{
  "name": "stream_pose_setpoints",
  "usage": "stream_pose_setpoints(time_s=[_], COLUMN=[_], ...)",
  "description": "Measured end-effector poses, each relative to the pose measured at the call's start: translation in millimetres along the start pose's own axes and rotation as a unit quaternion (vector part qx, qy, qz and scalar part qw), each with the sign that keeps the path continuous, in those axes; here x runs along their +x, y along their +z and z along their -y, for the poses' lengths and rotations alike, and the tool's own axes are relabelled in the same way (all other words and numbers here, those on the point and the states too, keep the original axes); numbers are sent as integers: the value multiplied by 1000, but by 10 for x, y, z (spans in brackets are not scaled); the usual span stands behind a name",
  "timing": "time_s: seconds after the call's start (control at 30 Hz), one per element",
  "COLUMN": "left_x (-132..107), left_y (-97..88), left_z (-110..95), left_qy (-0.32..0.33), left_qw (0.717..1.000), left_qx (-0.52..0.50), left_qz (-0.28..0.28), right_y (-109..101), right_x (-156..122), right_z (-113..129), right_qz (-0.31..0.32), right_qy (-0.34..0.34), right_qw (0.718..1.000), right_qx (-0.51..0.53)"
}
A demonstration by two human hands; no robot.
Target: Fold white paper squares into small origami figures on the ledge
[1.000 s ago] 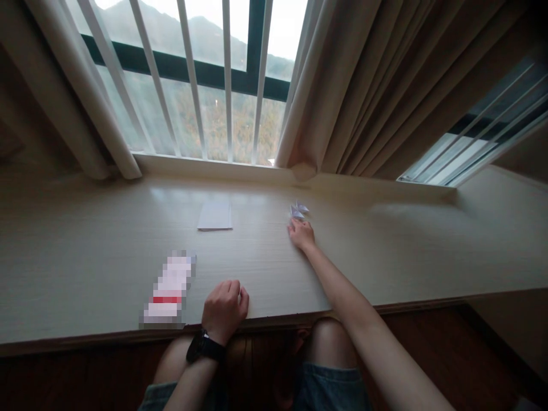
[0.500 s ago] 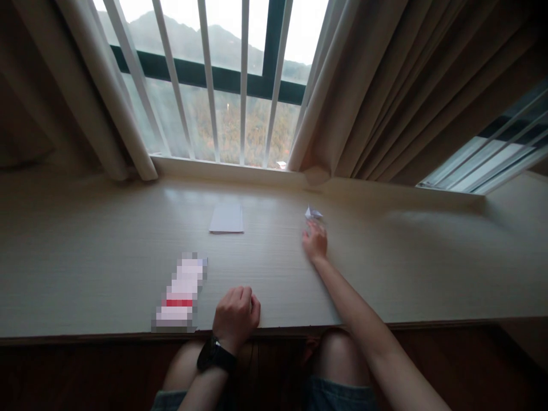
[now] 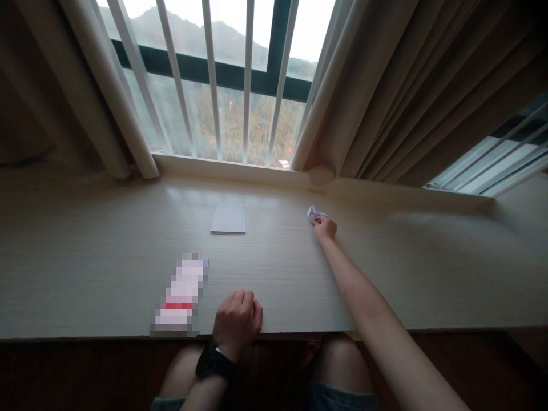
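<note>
My right arm stretches far over the pale wooden desk [image 3: 85, 257]. My right hand [image 3: 325, 228] has its fingers curled round a small folded white paper figure [image 3: 313, 213] near the back of the desk. At the near edge of the desk my left hand [image 3: 237, 321] rests as a loose fist, holding nothing that I can see; a black watch is on its wrist. A flat stack of white paper [image 3: 228, 219] lies in the middle of the desk, left of my right hand.
A blurred white and red item [image 3: 180, 297] lies near the front edge, left of my left hand. Behind the desk are a barred window [image 3: 231, 97] and heavy beige curtains [image 3: 406, 85] on both sides. My knees show below the desk.
My right hand has reached further back and right, and has closed on the paper figure, which it only neared before. My left hand stays in place.
</note>
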State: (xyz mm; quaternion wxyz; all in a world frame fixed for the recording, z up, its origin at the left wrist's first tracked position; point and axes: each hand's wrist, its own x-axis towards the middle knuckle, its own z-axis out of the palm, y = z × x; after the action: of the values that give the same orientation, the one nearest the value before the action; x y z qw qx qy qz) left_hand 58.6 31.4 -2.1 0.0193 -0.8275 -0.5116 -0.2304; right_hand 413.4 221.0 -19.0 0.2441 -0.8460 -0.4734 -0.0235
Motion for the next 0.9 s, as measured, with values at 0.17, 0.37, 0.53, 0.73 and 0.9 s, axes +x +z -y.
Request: stream_pose_setpoints(time_s=[0.17,0.37,0.53,0.73,0.9], left_x=[-2,0,-3,-4,0], left_y=[6,7,10,6,8], left_z=[3,0,2,-6,-11], left_qy=[-3,-5,-8,-12,-13], left_qw=[1000,1000,1000,1000,1000], left_qx=[-5,-6,-5,-4,-3], left_qz=[0,0,1,7,5], right_y=[12,-35,-61,-21,-8], right_x=[92,99,112,435,554], right_z=[41,20,-89,-396,-530], right_qz=[-6,2,-59,-39,-29], right_qy=[-23,-46,-72,16,45], right_qw=[999,997,994,997,996], right_qx=[-36,-59,-56,63,70])
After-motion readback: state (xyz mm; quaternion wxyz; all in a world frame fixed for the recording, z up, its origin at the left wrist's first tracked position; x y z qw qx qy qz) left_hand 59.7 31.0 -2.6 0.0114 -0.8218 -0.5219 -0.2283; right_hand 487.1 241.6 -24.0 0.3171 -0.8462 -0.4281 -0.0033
